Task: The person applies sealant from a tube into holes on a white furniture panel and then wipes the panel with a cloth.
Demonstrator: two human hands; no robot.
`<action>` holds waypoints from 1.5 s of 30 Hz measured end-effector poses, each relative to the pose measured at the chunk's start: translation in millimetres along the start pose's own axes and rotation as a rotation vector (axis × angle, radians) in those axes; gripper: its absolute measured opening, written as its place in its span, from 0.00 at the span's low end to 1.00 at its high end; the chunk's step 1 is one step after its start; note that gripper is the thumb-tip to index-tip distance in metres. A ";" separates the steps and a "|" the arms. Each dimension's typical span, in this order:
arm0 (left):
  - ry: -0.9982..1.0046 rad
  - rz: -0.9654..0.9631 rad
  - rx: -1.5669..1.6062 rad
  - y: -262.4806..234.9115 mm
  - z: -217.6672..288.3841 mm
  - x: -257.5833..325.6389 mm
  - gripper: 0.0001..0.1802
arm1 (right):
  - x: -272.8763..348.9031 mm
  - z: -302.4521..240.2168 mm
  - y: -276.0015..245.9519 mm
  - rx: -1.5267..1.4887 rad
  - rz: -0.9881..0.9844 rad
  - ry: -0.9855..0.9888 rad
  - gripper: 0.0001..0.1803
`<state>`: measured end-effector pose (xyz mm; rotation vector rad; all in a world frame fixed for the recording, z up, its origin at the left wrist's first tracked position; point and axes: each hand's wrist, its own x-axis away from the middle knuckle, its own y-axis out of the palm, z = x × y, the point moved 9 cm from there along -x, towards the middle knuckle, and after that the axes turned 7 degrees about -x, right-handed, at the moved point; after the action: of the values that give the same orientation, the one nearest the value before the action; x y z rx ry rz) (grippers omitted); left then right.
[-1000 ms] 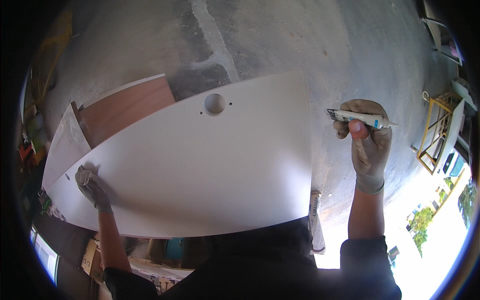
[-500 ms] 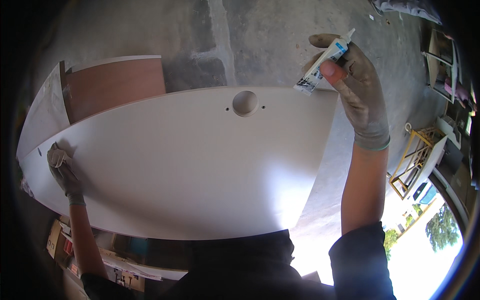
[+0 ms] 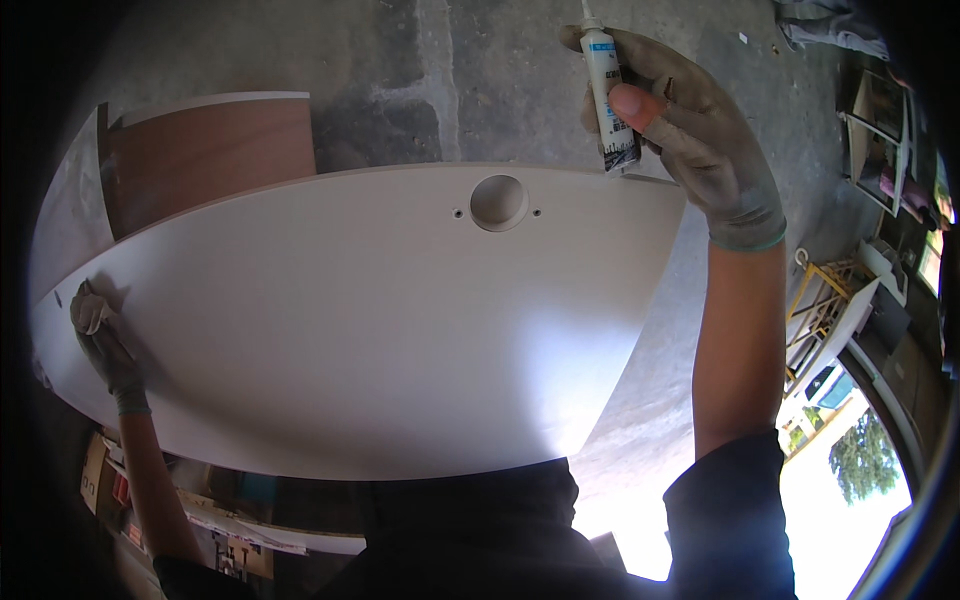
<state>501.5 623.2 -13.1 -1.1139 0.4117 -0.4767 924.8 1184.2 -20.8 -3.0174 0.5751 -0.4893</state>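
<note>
Head | 1 white panel (image 3: pixel 350 330) | left hand (image 3: pixel 100 340) flat on it | right hand (image 3: pixel 690 130) grip clamped on 1 tube (image 3: pixel 608 90)

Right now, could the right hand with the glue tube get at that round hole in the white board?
Probably yes. The right hand holds the tube just past the board's far edge, close to the round hole, and nothing lies between them.

A woodworking shop, open to the daylight outside.
We see a rough grey concrete floor (image 3: pixel 420 80), a large white laminated board (image 3: pixel 350 330) with a drilled round hole (image 3: pixel 498 200), a reddish-brown wooden panel (image 3: pixel 210 150) and yellow metal frames (image 3: pixel 815 300).
</note>
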 end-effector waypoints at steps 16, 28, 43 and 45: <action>0.041 -0.013 -0.087 -0.7 13.1 0.0 0.39 | -11.8 2.8 4.3 0.023 -0.069 -0.039 0.30; 0.043 -0.016 -0.091 -1.4 9.2 0.6 0.40 | 1.7 -9.3 4.2 -0.003 0.001 -0.052 0.29; 0.030 -0.001 -0.048 -0.6 9.4 0.0 0.36 | 6.1 -21.1 3.1 0.052 0.069 -0.075 0.27; 0.033 -0.006 -0.038 0.4 9.3 0.1 0.36 | 7.2 -26.2 1.7 0.049 0.092 -0.076 0.27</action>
<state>506.7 630.2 -9.8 -1.1460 0.4477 -0.4947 922.4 1180.8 6.2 -2.9327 0.6827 -0.3762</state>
